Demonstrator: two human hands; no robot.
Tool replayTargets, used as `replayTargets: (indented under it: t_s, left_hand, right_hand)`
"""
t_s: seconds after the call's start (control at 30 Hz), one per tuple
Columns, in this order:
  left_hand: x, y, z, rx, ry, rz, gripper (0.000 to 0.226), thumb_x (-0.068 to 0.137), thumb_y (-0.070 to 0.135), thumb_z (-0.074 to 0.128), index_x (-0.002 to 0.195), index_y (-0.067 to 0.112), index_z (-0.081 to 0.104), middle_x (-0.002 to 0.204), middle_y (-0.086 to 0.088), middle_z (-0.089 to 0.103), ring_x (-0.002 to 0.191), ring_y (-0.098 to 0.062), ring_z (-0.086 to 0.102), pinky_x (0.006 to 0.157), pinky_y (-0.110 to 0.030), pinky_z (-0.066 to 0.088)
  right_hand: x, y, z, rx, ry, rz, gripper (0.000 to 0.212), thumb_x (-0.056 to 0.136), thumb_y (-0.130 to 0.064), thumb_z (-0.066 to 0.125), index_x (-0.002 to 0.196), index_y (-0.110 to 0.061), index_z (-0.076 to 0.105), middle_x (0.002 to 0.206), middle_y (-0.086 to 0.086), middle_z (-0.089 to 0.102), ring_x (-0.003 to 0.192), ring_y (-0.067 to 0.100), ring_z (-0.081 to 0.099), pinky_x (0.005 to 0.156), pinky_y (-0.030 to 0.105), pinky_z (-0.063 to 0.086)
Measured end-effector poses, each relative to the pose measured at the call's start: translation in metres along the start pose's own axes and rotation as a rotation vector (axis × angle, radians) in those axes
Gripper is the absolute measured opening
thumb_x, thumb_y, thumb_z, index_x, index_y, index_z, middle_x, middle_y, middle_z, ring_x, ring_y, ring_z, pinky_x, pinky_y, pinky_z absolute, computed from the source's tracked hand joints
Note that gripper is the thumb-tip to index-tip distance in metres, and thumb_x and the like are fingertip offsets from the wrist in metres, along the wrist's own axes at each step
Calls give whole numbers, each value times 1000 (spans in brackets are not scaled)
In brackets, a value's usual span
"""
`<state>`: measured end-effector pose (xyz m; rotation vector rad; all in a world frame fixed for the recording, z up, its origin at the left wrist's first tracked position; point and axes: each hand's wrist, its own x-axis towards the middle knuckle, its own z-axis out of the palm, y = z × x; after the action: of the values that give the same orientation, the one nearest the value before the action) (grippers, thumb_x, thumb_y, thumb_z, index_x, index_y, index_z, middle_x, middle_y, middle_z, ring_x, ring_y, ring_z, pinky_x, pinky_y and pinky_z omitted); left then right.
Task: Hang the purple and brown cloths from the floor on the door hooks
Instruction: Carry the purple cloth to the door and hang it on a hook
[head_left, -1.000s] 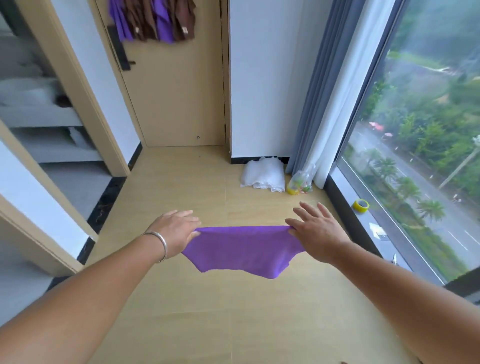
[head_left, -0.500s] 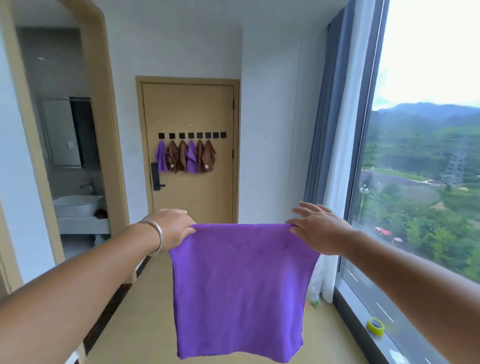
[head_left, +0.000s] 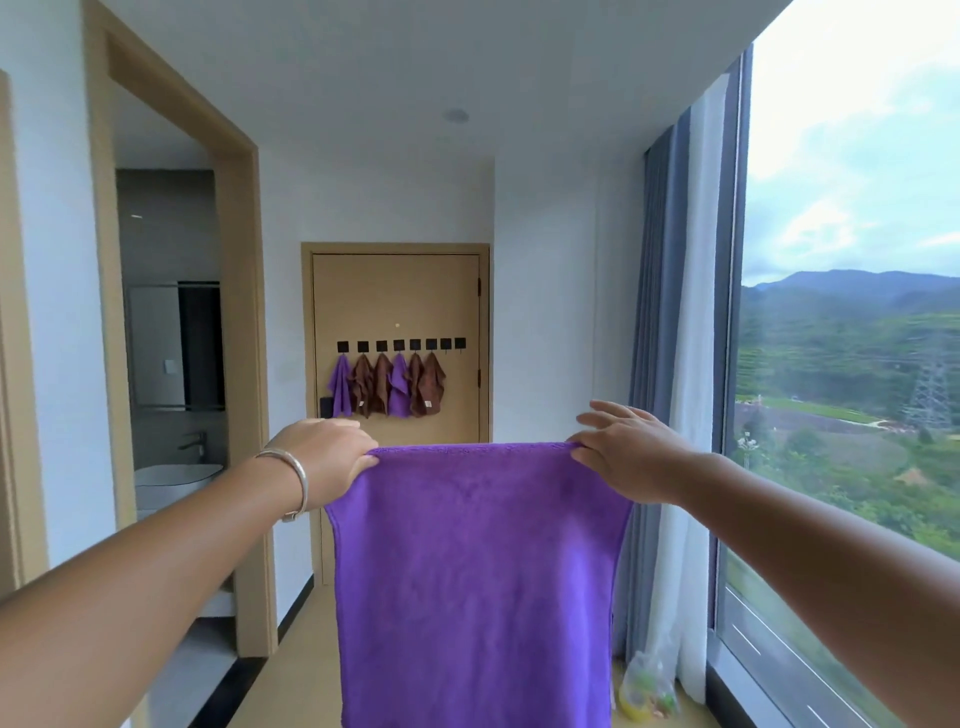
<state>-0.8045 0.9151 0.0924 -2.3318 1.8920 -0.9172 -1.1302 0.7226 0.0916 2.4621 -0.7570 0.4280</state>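
We've lifted the purple cloth (head_left: 475, 582) off the floor, left hand (head_left: 332, 457) and right hand (head_left: 631, 452) pinching its top corners; far door hooks (head_left: 445, 343) next.

The purple cloth (head_left: 475, 577) I pinch looks like soft, matt, fuzzy microfibre; the bangle (head_left: 294, 475) on my wrist is smooth, shiny metal; the door (head_left: 397, 296) ahead is pale matt wood; its hooks (head_left: 400, 345) look matt black; the curtain (head_left: 691, 364) is thin, sheer white fabric.
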Motion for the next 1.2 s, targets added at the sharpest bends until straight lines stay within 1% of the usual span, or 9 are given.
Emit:
replayTargets:
  t_s: [0.2, 0.33, 0.4, 0.5, 0.63, 0.67, 0.83, 1.0, 1.2]
  left_hand:
    - [2, -21, 13, 17, 3, 9, 34, 101, 41, 28, 82, 31, 55, 87, 12, 54, 88, -9, 53, 83, -29, 44]
    - [11, -34, 22, 21, 6, 4, 31, 102, 39, 30, 82, 32, 52, 99, 12, 58, 110, -12, 53, 91, -30, 40]
    - [18, -41, 29, 22, 5, 5, 30, 102, 39, 30, 83, 33, 53, 102, 11, 59, 115, -13, 52, 91, -30, 40]
    - [32, -48, 43, 16, 9, 7, 29, 101, 39, 31, 81, 33, 50, 95, 13, 54, 112, -12, 53, 91, -29, 40]
    - [61, -60, 67, 7, -7, -3, 33, 101, 41, 29, 85, 31, 57, 90, 13, 55, 94, -9, 55, 87, -29, 45]
    - [68, -62, 73, 5, -14, -8, 34, 101, 40, 29, 85, 30, 57, 90, 13, 56, 94, -9, 55, 86, -28, 45]
    - [119, -73, 101, 22, -43, -35, 33, 102, 39, 30, 88, 30, 59, 106, 10, 61, 114, -13, 52, 92, -30, 41]
    - [179, -81, 128, 27, -64, -59, 35, 102, 39, 29, 89, 28, 60, 104, 9, 61, 114, -14, 53, 91, -30, 41]
    - [246, -87, 171, 67, -87, -101, 36, 102, 37, 28, 91, 26, 60, 111, 5, 62, 117, -16, 51, 91, -31, 40]
  right_hand:
    - [17, -21, -3, 83, -34, 47, 44, 103, -46, 23, 139, -34, 47, 153, -6, 33, 147, 15, 10, 117, 35, 13]
    - [32, -31, 5, 85, -37, 45, 43, 103, -44, 24, 139, -33, 47, 153, -6, 33, 147, 15, 9, 117, 35, 13]
    - [41, -32, 13, 91, -49, 46, 43, 103, -44, 25, 139, -33, 47, 153, -7, 33, 147, 14, 9, 116, 34, 13]
    - [59, -29, 28, 87, -63, 42, 44, 103, -44, 24, 139, -33, 46, 153, -7, 33, 147, 14, 9, 116, 35, 14]
    - [98, -20, 58, 98, -52, 29, 44, 103, -45, 25, 139, -32, 47, 152, -6, 35, 147, 15, 10, 117, 35, 16]
    - [108, -17, 66, 98, -52, 24, 44, 103, -44, 25, 139, -32, 47, 152, -6, 35, 147, 15, 10, 117, 35, 16]
    - [166, 9, 110, 70, -21, -25, 41, 104, -40, 28, 139, -33, 47, 151, -6, 37, 147, 17, 11, 116, 35, 18]
    - [227, 42, 153, 76, 11, -42, 39, 104, -39, 30, 137, -33, 49, 148, -7, 40, 146, 18, 13, 116, 36, 19]
    - [289, 72, 210, 47, -1, -60, 39, 103, -38, 29, 136, -33, 50, 146, -6, 41, 146, 21, 15, 114, 37, 23]
